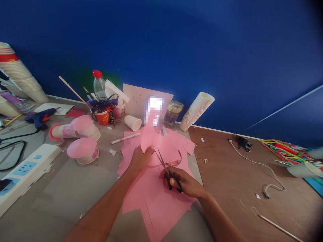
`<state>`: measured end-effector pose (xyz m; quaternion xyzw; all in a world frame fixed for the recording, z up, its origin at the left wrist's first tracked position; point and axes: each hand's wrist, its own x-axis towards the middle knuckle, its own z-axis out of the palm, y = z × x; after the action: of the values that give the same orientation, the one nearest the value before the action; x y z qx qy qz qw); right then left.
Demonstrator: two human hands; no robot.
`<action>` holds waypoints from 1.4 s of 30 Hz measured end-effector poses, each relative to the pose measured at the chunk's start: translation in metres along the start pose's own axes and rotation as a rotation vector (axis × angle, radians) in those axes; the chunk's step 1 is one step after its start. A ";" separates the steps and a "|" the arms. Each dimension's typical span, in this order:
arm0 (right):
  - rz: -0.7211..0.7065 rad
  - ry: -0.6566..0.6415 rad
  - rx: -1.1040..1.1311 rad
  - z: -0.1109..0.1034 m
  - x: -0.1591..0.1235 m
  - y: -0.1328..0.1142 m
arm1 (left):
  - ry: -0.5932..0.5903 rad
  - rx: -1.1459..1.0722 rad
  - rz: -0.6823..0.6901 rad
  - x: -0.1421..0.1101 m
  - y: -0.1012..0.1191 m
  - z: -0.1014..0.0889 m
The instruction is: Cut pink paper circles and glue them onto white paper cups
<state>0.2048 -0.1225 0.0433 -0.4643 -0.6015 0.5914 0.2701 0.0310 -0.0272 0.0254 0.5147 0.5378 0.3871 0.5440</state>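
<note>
My left hand (143, 157) is closed on a piece of pink paper (148, 139), its thumb on top near the paper's edge. My right hand (183, 181) grips the black handles of a pair of scissors (160, 158). The blades point up and left, slightly apart, close to the left thumb and over the pink paper. Under both hands lie several larger pink sheets (161, 208) with jagged cut edges. A thin curled strip of pink paper (179, 156) stands right of the blades.
Paper cups with pink discs (82, 148) and a white power strip (27, 168) are at the left, near a blue glue gun (41, 117). Behind the paper stand a glass jar (173, 112) and a leaning cup stack (198, 109). A white cable (264, 164) lies at the right.
</note>
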 end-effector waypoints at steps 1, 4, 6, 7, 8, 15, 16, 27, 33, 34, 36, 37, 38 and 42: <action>0.000 -0.003 0.005 0.001 0.000 0.000 | -0.002 -0.003 0.003 0.001 -0.001 0.001; 0.018 0.016 -0.002 0.004 0.002 0.000 | 0.160 0.121 0.166 0.003 -0.004 0.002; 0.043 0.033 0.000 0.005 0.004 0.001 | 0.277 0.286 0.317 0.005 -0.007 0.002; 0.054 0.037 0.006 0.005 0.005 0.002 | 0.297 0.359 0.370 0.005 -0.008 0.002; 0.059 0.039 0.012 0.005 0.005 0.002 | 0.289 0.408 0.396 0.006 -0.009 0.002; -0.064 -0.030 0.075 0.001 0.004 0.002 | 0.047 -0.038 0.107 0.004 -0.007 0.003; -0.076 -0.033 0.102 0.000 0.004 0.002 | 0.033 -0.110 0.078 0.003 -0.006 0.003; -0.120 -0.021 0.217 0.004 0.006 0.004 | 0.041 -0.431 -0.086 -0.003 0.006 0.006; -0.133 -0.010 0.185 0.006 0.005 0.004 | 0.017 -0.505 -0.120 -0.003 0.002 0.008; -0.137 -0.006 0.181 0.006 0.005 0.004 | 0.026 -0.512 -0.115 -0.003 0.001 0.009; -0.146 -0.001 0.176 0.007 0.006 0.004 | 0.015 -0.513 -0.114 -0.004 -0.002 0.010; -0.147 -0.001 0.177 0.007 0.006 0.004 | -0.003 -0.506 -0.121 -0.004 -0.003 0.010; -0.146 0.001 0.180 0.008 0.007 0.004 | -0.021 -0.496 -0.126 -0.005 -0.004 0.011; -0.129 0.043 0.225 0.009 0.007 0.008 | -0.021 -0.467 -0.095 -0.009 -0.004 0.014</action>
<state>0.1959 -0.1210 0.0324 -0.4039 -0.5540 0.6266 0.3706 0.0429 -0.0383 0.0218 0.3529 0.4516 0.4698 0.6714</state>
